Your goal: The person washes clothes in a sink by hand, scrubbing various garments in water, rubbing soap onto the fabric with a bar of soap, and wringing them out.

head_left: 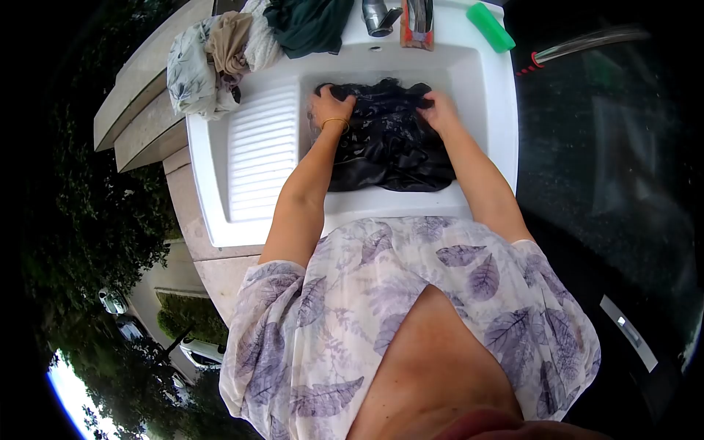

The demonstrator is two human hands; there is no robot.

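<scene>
The two hands are working the wet black cloth (pixel 389 143), which is lying bunched in the basin of the white sink (pixel 499 139). The left hand (pixel 328 107) is gripping its far left part, thumb and fingers curling round a fold; the right hand (pixel 440 112) is pinching its far right edge. Any next shift is calling, it seems, for a firm hold on both sides, since soaked cloth is likely dragging. The near folds are lying close to the near wall. Left of the basin, the ribbed washboard (pixel 262 150) is giving sideways room; beyond, the faucet (pixel 378 18) and piled clothes (pixel 308 26) are bordering the far side.
</scene>
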